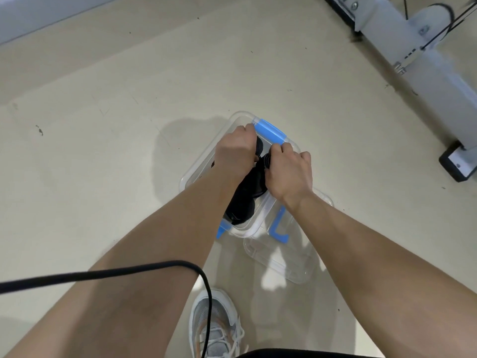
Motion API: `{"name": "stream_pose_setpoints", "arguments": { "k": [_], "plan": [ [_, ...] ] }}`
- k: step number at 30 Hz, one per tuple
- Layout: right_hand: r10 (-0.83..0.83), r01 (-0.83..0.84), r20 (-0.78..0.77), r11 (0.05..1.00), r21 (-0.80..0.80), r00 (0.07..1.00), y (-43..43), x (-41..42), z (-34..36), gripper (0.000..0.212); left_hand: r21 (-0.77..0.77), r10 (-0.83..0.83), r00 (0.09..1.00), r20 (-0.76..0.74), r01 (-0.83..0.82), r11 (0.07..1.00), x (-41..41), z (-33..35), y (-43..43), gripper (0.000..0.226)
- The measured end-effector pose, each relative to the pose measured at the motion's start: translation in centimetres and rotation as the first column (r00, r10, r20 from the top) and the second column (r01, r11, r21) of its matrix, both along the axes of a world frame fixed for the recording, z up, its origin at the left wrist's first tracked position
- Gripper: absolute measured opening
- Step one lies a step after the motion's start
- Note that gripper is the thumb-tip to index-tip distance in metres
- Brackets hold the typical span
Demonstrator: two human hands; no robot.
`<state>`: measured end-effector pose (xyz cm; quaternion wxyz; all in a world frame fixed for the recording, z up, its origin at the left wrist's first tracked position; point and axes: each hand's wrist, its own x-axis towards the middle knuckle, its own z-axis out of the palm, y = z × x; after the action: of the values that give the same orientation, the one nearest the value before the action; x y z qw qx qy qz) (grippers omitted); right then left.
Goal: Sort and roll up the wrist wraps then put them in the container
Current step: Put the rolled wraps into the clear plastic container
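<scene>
Beige hard floor (103, 151) fills the view, with the grey base of a machine frame (426, 60) at the upper right. A clear plastic container (196, 171) stands on the floor, open. A blue latch (269, 131) sits on its far end. Its clear lid (284, 264) lies on the floor beside it, touching or overlapping its near right corner.

**Hand state.** Both hands are close together above the far half of the container. The left hand (236, 153) is curled, knuckles up, against a dark rolled end. The right hand (289, 174) is curled round black fabric just beside it. Both grip the same dark bundle.

**Task item.** The black wrist wraps (247, 200) run from between the hands down into the container, and the lower part rests near the container's near end.

**Step in hand.** Judged from this position, the work is at the sorting or rolling stage, done directly over the container. One end appears wound into a coil, and the remainder hangs as loose cloth.

**Next move.** The loose length probably needs to be drawn taut and wound evenly onto the coil before the roll is set down inside. Keep tension steady, since slack fabric is likely to unwind.

**Limits of view.**
- The fingertips of both hands are hidden under the palms.
- The number of wraps in the bundle cannot be told.
- The forearms cover part of the container, so other contents cannot be confirmed.
- A black cable (129, 271) crosses the left forearm, and a grey shoe (216, 324) is cut off at the bottom edge.
</scene>
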<state>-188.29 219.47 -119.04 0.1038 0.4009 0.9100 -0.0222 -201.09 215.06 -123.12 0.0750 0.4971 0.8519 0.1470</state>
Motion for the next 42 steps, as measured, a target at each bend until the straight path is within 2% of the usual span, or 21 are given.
{"name": "stream_pose_setpoints", "arguments": {
  "k": [4, 9, 12, 14, 17, 20, 22, 25, 29, 32, 36, 40, 42],
  "plan": [
    [-0.015, 0.014, 0.016, 0.998, 0.065, 1.0, -0.1, -0.4, -0.1, 0.02, 0.037, -0.009, 0.995, -0.096, 0.012, 0.999, 0.6, -0.7, 0.0, 0.06],
    [-0.068, 0.068, -0.025, 0.997, 0.028, 0.997, -0.5, -0.3, -0.2, 0.021, 0.043, -0.003, 0.997, -0.077, 0.006, 0.999, 1.0, -0.8, -0.7, 0.055],
    [-0.087, 0.087, -0.106, 0.996, -0.007, 0.991, -1.5, 0.3, 0.0, 0.025, 0.056, -0.004, 0.998, -0.065, 0.007, 0.998, 1.3, 0.4, -2.6, 0.032],
    [-0.059, 0.054, -0.089, 0.997, -0.057, 0.994, -2.5, 0.8, 0.1, 0.023, 0.06, -0.092, 0.994, -0.057, 0.095, 0.994, 1.6, 0.9, -3.9, 0.019],
    [-0.033, 0.027, -0.055, 0.995, -0.097, 0.998, -3.4, 1.0, 0.2, 0.02, -0.078, -0.219, 0.975, -0.041, 0.216, 0.973, 1.9, 1.1, -5.2, 0.022],
    [-0.037, 0.032, -0.041, 0.994, -0.106, 0.998, -3.9, 0.9, 0.2, 0.024, -0.13, -0.211, 0.975, 0.065, 0.218, 0.967, 1.9, 1.6, -5.5, 0.034],
    [-0.076, 0.068, -0.103, 0.994, -0.083, 0.992, -4.4, 1.1, 0.4, 0.032, -0.099, -0.162, 0.979, 0.12, 0.174, 0.98, 2.1, 2.6, -6.1, 0.039],
    [-0.305, 0.261, -0.238, 0.944, -0.2, 0.922, -5.9, 1.6, 1.6, 0.06, -0.008, -0.003, 0.996, 0.088, 0.004, 1.0, 2.0, 4.5, -8.8, 0.042],
    [-0.586, 0.416, -0.301, 0.777, -0.472, 0.753, -8.1, 1.9, 3.0, 0.073, -0.026, 0.15, 0.988, -0.041, -0.151, 0.988, 1.5, 5.0, -14.1, 0.043],
    [-0.701, 0.462, -0.271, 0.662, -0.59, 0.66, -9.5, 1.7, 3.7, 0.071, -0.101, 0.227, 0.974, -0.004, -0.226, 0.969, 1.4, 5.1, -17.2, 0.039],
    [-0.713, 0.49, -0.166, 0.612, -0.621, 0.681, -11.5, 1.0, 4.3, 0.058, -0.259, 0.324, 0.924, 0.203, -0.269, 0.928, 2.1, 5.9, -19.2, 0.044],
    [-0.718, 0.501, -0.129, 0.59, -0.633, 0.684, -13.6, -0.6, 4.9, 0.045, -0.265, 0.337, 0.905, 0.262, -0.268, 0.926, 2.0, 6.8, -20.1, 0.044],
    [-0.696, 0.473, -0.116, 0.59, -0.654, 0.708, -15.1, -1.6, 5.1, 0.052, -0.284, 0.35, 0.89, 0.293, -0.268, 0.921, 1.5, 7.0, -20.7, 0.046]
  ]
}}
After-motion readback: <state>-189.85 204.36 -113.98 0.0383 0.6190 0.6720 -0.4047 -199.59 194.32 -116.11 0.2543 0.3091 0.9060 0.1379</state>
